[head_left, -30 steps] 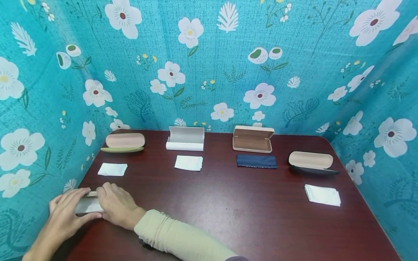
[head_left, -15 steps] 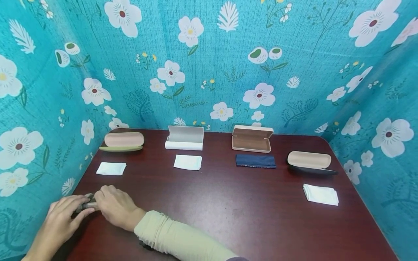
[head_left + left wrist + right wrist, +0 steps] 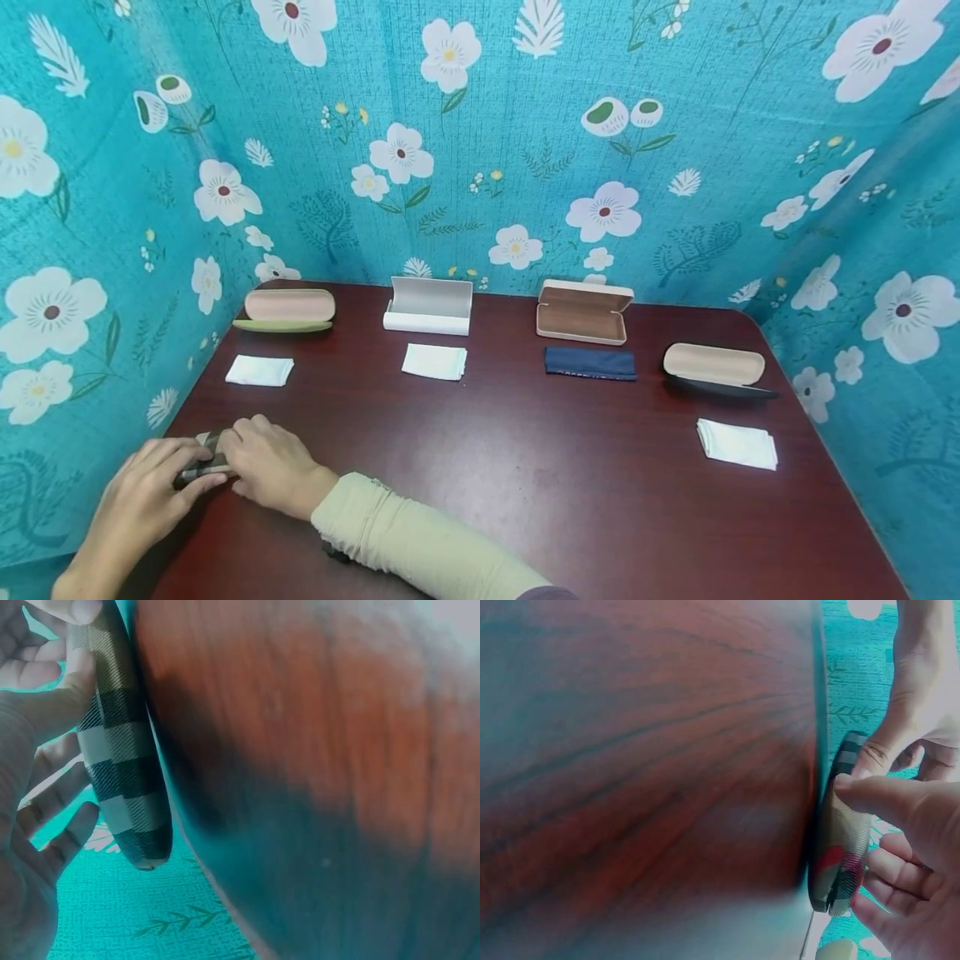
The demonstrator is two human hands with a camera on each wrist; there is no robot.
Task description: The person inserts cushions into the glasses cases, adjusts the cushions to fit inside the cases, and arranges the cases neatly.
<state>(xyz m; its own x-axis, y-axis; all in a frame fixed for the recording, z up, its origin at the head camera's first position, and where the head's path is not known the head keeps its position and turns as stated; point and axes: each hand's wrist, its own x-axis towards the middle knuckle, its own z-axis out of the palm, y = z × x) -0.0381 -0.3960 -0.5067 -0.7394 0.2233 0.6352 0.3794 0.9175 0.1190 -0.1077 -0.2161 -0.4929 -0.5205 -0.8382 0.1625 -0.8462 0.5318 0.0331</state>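
Note:
A plaid glasses case point(image 3: 217, 461), its lid down, lies at the left of the table between my two hands. My left hand point(image 3: 146, 487) grips its left end, thumb along the near side and fingers over the far side. The right hand point(image 3: 272, 468) holds the other end, hiding much of it in the head view. Black, grey and tan checks cover the case point(image 3: 124, 761) in the left wrist view. In the right wrist view the thumb presses on the case point(image 3: 844, 832), with a red patch showing near its end.
Along the back stand open glasses cases: green point(image 3: 288, 307), white point(image 3: 427, 308), brown-lined point(image 3: 582, 315) and black point(image 3: 714, 367). In front of them lie folded white cloths point(image 3: 259, 371), point(image 3: 434, 362), point(image 3: 738, 443) and a navy cloth point(image 3: 589, 363). A floral curtain point(image 3: 480, 150) surrounds the dark table point(image 3: 525, 483).
The case between my hands was open with its pale inside showing; its lid has come down and plaid now shows. The head view has tilted slightly down.

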